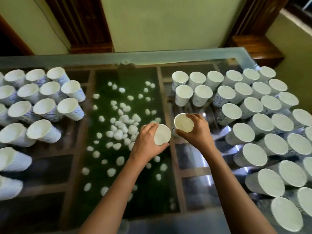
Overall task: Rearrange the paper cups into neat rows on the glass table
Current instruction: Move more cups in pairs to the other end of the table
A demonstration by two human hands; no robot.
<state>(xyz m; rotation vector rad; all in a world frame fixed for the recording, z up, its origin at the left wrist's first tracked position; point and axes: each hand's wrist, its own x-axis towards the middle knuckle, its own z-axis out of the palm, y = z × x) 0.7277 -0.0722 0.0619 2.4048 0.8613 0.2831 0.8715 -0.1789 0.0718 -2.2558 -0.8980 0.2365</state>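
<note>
Over the middle of the glass table [143, 56] my left hand [146, 142] grips one white paper cup [163, 134] round its rim. Just to the right, my right hand [197, 130] grips a second paper cup [184, 123] from above by the rim. The two held cups are a short gap apart. Several white cups with blue wavy print stand in rows at the left [43, 98]. Many more stand in rows at the right [253, 107], the nearest [231, 112] close to my right hand.
Under the glass lie green turf and several white pebbles [121, 122], framed by wooden slats [162, 92]. A cream wall and dark wooden trim [91, 31] stand behind the table's far edge. Bare glass lies between the two cup groups.
</note>
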